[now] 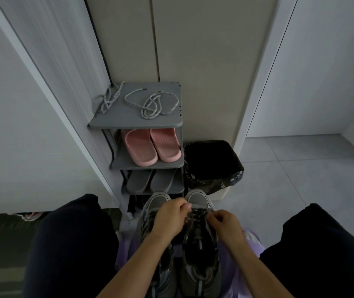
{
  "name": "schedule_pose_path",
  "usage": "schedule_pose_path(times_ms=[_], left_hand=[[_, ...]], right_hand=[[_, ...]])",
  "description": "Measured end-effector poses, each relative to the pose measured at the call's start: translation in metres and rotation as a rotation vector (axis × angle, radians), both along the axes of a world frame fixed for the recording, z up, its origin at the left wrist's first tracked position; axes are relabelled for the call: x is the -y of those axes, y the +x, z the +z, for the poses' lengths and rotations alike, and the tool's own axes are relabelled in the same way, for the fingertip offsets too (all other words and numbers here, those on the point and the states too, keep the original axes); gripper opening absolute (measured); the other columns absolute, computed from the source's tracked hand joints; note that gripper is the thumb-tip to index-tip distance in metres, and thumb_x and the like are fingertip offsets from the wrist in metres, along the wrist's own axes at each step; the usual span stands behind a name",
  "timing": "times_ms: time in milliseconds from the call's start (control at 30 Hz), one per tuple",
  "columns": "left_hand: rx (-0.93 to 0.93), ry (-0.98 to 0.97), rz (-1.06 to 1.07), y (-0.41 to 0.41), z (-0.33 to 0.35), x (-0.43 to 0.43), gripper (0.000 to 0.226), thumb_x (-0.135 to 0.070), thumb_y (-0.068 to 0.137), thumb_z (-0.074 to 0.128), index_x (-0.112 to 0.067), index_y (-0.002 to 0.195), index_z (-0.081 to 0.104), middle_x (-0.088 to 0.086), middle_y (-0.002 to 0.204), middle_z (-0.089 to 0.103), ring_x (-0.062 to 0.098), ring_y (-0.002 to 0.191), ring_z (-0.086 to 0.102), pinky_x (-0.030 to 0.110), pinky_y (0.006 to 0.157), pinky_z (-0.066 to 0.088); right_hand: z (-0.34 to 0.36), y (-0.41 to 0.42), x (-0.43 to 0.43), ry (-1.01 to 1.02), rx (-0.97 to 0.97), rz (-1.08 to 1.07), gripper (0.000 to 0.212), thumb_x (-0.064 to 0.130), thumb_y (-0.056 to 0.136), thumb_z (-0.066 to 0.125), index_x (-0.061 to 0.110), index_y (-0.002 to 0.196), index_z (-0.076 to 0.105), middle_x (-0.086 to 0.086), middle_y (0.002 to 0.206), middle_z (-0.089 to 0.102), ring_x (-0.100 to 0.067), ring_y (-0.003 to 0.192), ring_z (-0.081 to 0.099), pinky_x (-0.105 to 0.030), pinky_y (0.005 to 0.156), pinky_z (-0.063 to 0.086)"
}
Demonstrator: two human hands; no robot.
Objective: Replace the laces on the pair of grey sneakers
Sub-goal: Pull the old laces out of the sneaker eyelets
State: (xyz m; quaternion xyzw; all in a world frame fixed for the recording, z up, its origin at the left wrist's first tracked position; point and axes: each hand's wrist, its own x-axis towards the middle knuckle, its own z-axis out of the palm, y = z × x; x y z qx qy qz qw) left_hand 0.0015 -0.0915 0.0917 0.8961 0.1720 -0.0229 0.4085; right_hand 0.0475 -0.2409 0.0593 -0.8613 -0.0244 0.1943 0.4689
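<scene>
- Grey sneakers [199, 244] sit side by side between your knees, toes at the shoe rack [137, 123] foot.
- Fingers of your left hand [171, 216] and right hand [225, 222] pinch the dark lace [197, 211] near the toe.
- Loose laces [152, 103] lie on the rack top, near its edges.
- Bin [212, 166] stands just right of the rack, with open floor [289, 168] beyond.

You face a grey rack [137, 123] standing on the tiled floor [289, 168]. Top shelf: left lace [109, 98] bunched at the left edge, coiled lace [152, 103] mid-shelf. Next shelf down: pink slippers [152, 145], side by side. Below that: grey slippers [150, 180]. Bin [212, 166] with black bag on the floor, just right of the rack.
</scene>
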Motion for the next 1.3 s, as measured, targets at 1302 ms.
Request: schedule_pose_path(times_ms=[1302], left_hand=[[-0.155, 0.065, -0.004, 0.005, -0.002, 0.011, 0.019, -0.028, 0.09, 0.057, -0.011, 0.093, 0.064, 0.004, 0.098, 0.067, 0.018, 0.089, 0.062, 0.029, 0.08, 0.048]], right_hand=[[0.012, 0.009, 0.007, 0.131, 0.073, -0.225, 0.016, 0.018, 0.087, 0.062, 0.005, 0.078, 0.063, -0.005, 0.068, 0.058, -0.019, 0.065, 0.05, -0.027, 0.058, 0.037]])
